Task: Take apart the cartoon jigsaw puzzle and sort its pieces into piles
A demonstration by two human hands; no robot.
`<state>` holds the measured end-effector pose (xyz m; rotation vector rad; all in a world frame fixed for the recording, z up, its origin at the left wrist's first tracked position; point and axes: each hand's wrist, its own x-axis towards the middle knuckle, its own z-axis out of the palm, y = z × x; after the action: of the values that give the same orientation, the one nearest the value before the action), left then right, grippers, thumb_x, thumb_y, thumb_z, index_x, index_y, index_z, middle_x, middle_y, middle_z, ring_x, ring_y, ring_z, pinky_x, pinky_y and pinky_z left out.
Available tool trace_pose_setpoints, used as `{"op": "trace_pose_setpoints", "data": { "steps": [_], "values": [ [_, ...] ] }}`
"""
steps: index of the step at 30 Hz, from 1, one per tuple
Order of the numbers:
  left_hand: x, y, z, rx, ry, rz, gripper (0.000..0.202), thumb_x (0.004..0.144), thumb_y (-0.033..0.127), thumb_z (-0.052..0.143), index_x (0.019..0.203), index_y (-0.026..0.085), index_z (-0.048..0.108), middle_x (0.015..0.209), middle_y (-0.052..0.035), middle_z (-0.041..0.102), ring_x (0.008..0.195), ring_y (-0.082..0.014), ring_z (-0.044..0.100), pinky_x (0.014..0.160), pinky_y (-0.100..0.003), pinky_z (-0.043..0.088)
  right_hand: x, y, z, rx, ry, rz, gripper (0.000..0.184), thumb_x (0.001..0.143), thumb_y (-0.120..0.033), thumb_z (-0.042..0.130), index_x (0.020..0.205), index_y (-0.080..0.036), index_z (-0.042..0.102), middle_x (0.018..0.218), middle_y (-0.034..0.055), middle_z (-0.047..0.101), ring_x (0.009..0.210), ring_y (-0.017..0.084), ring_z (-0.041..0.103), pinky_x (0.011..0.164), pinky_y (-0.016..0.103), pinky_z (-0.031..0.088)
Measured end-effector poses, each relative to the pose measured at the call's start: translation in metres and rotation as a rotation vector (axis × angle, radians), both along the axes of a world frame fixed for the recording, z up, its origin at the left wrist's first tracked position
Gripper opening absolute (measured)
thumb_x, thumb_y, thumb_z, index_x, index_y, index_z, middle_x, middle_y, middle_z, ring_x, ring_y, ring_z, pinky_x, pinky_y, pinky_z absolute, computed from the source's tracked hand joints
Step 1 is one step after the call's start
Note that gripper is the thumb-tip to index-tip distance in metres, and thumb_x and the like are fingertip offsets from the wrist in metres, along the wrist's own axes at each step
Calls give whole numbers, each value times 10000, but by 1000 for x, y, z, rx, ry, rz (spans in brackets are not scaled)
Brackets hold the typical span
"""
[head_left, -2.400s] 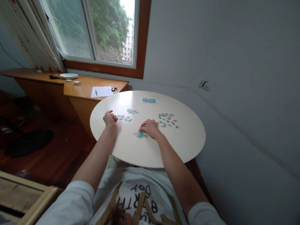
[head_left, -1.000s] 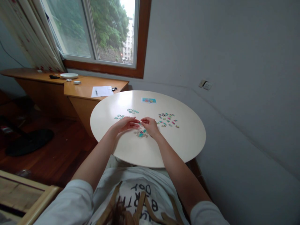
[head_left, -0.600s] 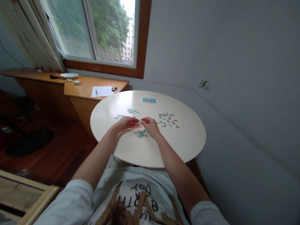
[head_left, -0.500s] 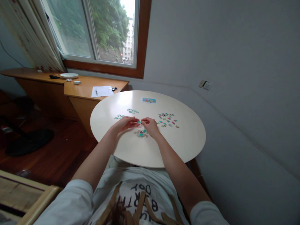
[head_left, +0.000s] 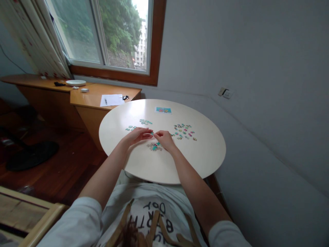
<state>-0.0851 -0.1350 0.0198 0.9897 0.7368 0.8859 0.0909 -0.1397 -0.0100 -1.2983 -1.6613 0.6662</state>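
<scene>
Over the round cream table (head_left: 205, 161) my left hand (head_left: 136, 136) and my right hand (head_left: 163, 139) meet fingertip to fingertip, both pinched on a small teal jigsaw piece (head_left: 152, 133) between them. Just below the fingers lies a small joined cluster of pieces (head_left: 153, 147). Loose teal pieces (head_left: 145, 121) lie farther back on the left, a few more (head_left: 130, 128) beside my left hand. A spread of several mixed-colour pieces (head_left: 183, 131) lies to the right. A small picture card (head_left: 162, 110) sits near the far edge.
A wooden desk (head_left: 84, 94) under the window holds a sheet of paper (head_left: 111, 100), a white plate (head_left: 75, 83) and small items. A grey wall with a socket (head_left: 225, 93) runs along the right. Dark wooden floor lies to the left.
My left hand left the table's left side, where it was a fist, and came to the middle to meet my right hand. Since then both hands only shifted slightly around the teal piece.
</scene>
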Motion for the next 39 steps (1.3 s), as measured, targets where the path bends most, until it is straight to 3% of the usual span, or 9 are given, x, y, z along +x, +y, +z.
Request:
{"op": "trace_pose_setpoints", "data": {
  "steps": [13,20,29,39],
  "values": [
    [-2,2,-3,57,9,-14,218,764,206,653,948,90,660,850,-92,688,767,-166,665,780,-290,509,0,0,1,2,-8,-6,163,701,-294,596,654,-155,666,650,24,680,601,133,588,600,238,438],
    [2,-2,2,23,11,0,128,796,151,595,833,57,673,807,-97,690,726,-136,652,778,-267,505,0,1,1,-10,2,-17,153,703,-282,588,657,-153,655,650,25,674,608,134,586,594,237,431],
    [2,-4,4,2,15,17,172,844,123,505,814,56,661,790,-108,697,747,-152,663,770,-266,516,0,2,0,-14,11,-30,172,715,-296,576,668,-152,658,652,25,672,609,135,583,603,239,434],
    [2,-4,3,5,5,32,121,803,139,580,806,46,658,770,-121,693,749,-163,665,791,-287,512,0,1,4,-26,-4,-47,193,737,-300,542,690,-157,663,684,28,688,637,136,594,615,236,440]
  ]
}}
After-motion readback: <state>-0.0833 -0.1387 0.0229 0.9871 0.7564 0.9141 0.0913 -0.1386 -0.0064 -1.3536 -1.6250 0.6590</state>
